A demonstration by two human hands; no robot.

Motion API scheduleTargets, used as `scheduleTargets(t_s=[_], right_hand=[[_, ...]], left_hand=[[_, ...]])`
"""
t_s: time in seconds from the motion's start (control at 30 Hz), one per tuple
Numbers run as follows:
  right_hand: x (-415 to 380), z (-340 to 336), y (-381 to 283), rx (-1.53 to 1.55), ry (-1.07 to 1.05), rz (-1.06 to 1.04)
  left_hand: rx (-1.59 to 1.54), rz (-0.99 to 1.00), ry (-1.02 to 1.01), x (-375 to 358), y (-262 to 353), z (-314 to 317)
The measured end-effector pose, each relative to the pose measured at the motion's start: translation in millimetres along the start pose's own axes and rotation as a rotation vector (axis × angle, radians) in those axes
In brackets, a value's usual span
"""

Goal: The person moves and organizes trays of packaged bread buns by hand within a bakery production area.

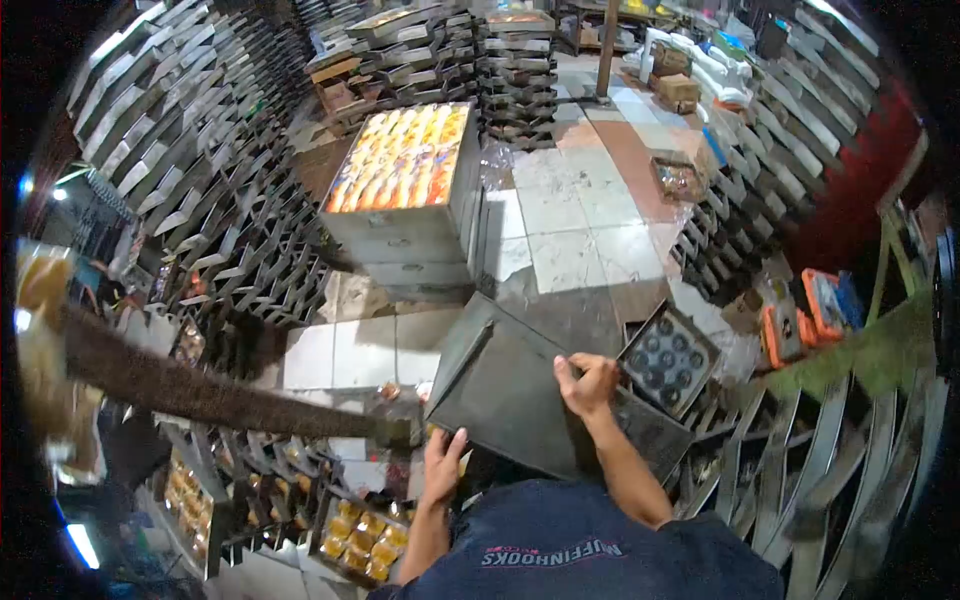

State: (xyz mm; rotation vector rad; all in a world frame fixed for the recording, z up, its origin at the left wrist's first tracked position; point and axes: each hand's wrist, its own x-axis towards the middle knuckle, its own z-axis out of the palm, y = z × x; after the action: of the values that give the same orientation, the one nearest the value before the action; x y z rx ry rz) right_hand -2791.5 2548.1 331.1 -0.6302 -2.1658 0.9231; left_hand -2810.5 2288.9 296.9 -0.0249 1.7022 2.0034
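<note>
A dark grey metal tray (508,385) is tilted in front of my body, between my two hands. My left hand (440,468) closes on its near left corner, with the thumb up and part of the fingers hidden. On the tray's right side, my right hand (588,384) grips the edge, the thumb lying over the top. Another dark metal surface (655,432) shows below my right forearm. Just right of that hand lies a square tray (690,402) with several round dark cups in it.
Ahead stands a stack of metal trays (405,235), its top one full of colourful wrapped goods (405,155). Tall piles of trays (190,150) rise at left and more (770,170) at right. A dark beam (230,395) crosses at left, above a tray of yellow-brown items (362,540).
</note>
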Motion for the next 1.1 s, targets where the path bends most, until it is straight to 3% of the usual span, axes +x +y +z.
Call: scheduleTargets(t_s=[0.03, 0.2, 0.4, 0.5, 0.57, 0.63, 0.67, 0.73, 0.83, 0.87, 0.93, 1.1], right_hand=[[22, 10, 8, -0.017, 0.047, -0.020], [165, 43, 68, -0.186, -0.128, 0.107], [334, 82, 133, -0.165, 0.049, 0.109], [415, 78, 146, -0.160, 0.163, 0.102], [465, 68, 145, -0.160, 0.167, 0.169], [511, 66, 174, -0.157, 0.170, 0.180], [535, 65, 189, -0.158, 0.166, 0.178], [584, 66, 219, -0.147, 0.125, 0.239], [653, 75, 292, -0.149, 0.025, 0.324], [672, 76, 323, -0.189, 0.025, 0.329], [730, 83, 395, -0.347, 0.005, 0.308], [819, 92, 502, -0.262, -0.060, 0.265]], left_hand=[[-0.007, -0.007, -0.002, 22, 13, 12], [0.170, 0.023, -0.099, 167, 41, 68], [0.237, 0.153, -0.318, 379, 102, 147], [0.152, 0.147, -0.436, 444, 157, 207], [0.344, 0.247, -0.402, 491, 168, 243], [0.257, 0.250, -0.400, 535, 174, 285], [0.261, 0.244, -0.397, 562, 171, 306], [0.287, 0.459, -0.310, 618, 151, 346], [0.279, 0.433, -0.185, 686, 130, 421], [0.244, 0.292, -0.195, 712, 116, 443], [0.281, 0.206, -0.115, 765, 98, 501], [0.360, -0.054, -0.072, 867, 23, 585]])
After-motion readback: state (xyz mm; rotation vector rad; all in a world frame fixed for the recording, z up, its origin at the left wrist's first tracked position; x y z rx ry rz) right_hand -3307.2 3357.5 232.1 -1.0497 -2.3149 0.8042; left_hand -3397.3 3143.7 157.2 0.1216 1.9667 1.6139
